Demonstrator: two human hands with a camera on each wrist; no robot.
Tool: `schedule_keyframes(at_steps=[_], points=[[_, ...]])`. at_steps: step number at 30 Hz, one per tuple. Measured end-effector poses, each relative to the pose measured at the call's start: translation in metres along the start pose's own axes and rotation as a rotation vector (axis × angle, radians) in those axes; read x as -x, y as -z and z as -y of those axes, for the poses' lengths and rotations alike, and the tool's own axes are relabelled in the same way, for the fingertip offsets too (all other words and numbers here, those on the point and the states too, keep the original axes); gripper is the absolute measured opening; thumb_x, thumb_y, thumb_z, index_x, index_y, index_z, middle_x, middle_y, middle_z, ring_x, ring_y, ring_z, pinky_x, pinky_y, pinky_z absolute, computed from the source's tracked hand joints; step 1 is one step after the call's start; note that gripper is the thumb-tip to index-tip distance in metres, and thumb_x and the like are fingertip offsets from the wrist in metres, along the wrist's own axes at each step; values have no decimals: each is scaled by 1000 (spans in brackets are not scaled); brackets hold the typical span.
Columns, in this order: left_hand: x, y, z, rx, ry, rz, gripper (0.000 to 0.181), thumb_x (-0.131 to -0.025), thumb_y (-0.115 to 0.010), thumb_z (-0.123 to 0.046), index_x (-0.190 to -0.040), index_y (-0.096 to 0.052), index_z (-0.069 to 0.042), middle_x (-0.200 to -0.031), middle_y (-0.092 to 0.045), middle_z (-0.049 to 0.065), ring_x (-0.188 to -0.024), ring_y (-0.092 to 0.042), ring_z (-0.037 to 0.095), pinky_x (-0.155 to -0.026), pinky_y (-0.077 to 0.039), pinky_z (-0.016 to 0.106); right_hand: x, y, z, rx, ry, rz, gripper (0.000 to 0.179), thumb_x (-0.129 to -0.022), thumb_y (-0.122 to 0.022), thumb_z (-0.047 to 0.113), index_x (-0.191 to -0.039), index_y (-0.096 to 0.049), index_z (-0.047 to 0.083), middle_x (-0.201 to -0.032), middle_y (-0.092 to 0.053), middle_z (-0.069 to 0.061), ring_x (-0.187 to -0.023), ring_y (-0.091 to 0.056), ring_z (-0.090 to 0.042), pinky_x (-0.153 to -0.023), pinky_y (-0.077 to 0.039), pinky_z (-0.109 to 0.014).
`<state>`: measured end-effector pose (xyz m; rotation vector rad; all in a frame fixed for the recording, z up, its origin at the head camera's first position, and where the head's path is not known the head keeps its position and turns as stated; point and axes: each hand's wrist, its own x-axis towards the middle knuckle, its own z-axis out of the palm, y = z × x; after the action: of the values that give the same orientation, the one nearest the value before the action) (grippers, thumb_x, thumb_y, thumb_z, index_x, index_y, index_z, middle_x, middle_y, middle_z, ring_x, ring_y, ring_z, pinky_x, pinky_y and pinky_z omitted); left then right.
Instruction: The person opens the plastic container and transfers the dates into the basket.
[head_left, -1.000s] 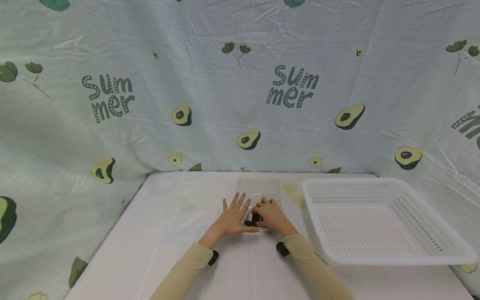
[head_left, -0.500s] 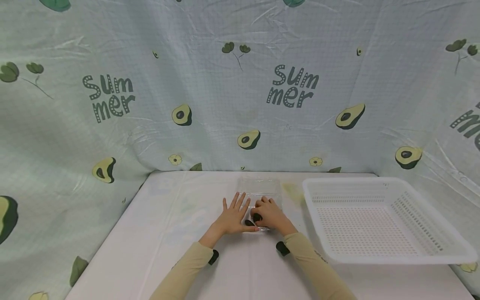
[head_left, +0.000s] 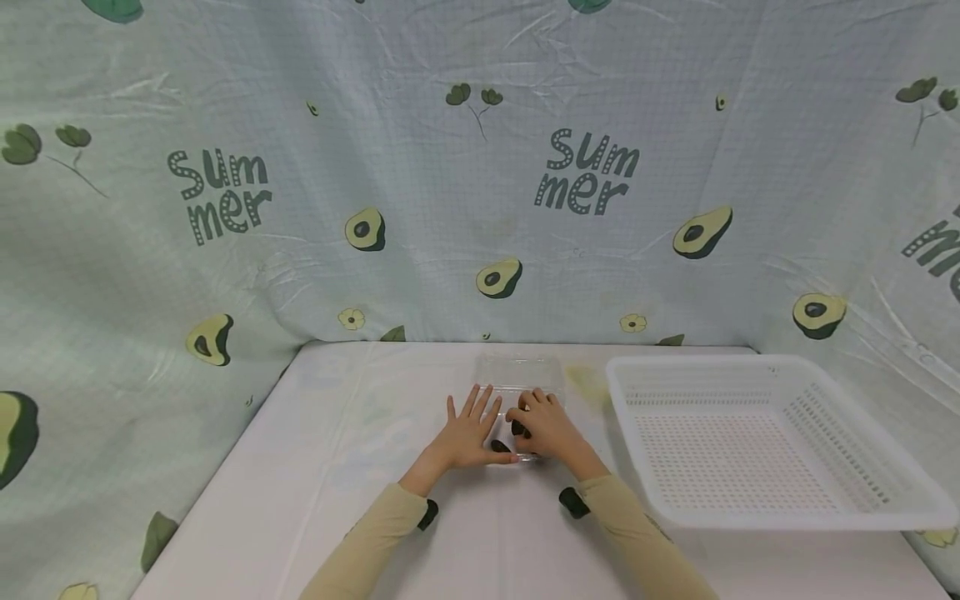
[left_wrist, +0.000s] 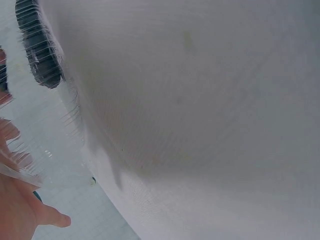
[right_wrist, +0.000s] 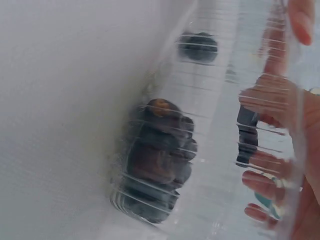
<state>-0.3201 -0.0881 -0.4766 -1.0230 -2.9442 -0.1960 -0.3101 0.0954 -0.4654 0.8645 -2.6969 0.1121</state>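
Observation:
A clear plastic clamshell box stands in the middle of the table, its lid (head_left: 519, 368) folded back away from me. My left hand (head_left: 461, 437) lies flat with spread fingers at the box's left side, its thumb along the near edge. Over the box, my right hand (head_left: 547, 427) has curled fingers and pinches a dark, oblong date (right_wrist: 247, 135). Through the ribbed wall in the right wrist view, several dates (right_wrist: 155, 160) lie bunched together, one with an orange stem end. A separate date (right_wrist: 198, 47) sits apart from them. Another dark date (head_left: 500, 447) shows beside my left thumb.
A large white perforated plastic basket (head_left: 780, 517) stands on the right of the white-covered table (head_left: 360, 483). A printed curtain (head_left: 420, 167) with avocados hangs behind and at both sides.
My right hand has lifted slightly and shifted to the right with the date between its fingers. The left hand keeps its place.

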Motion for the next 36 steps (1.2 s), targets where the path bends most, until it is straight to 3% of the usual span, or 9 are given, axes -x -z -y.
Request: schedule_keyframes(at_steps=[12,22,29,36], points=[[-1,-3,-1,-15,21,0,102,-72,-43,-75,-144,-14,-9,-151,-7,15,-139,-2,35,-97,-11,69,24,34,14,59,-72,-234,22,-72,-71,23,-92,-61,19,-94,-51,-8,-85,-46,-24,-72,-41,-41],[-1,0,-4,-5,33,16,101,-73,-46,-72,-144,-11,-10,-151,-6,15,-138,-2,35,-98,-9,69,35,80,23,88,-53,-334,25,-70,-72,21,-92,-62,20,-95,-51,-7,-84,-46,-22,-71,-40,-41],[-2,4,-6,-17,20,7,100,-74,-46,-72,-144,-11,-10,-150,-7,16,-138,-4,36,-98,-10,69,47,117,13,57,-36,-376,28,-70,-73,19,-95,-62,18,-98,-50,-8,-86,-45,-23,-72,-39,-40],[-2,3,-5,-12,20,21,97,-76,-45,-70,-144,-11,-10,-150,-5,16,-138,-3,37,-98,-9,69,62,148,-14,57,-54,-386,27,-70,-71,15,-96,-62,16,-98,-50,-11,-86,-45,-26,-69,-35,-40]])
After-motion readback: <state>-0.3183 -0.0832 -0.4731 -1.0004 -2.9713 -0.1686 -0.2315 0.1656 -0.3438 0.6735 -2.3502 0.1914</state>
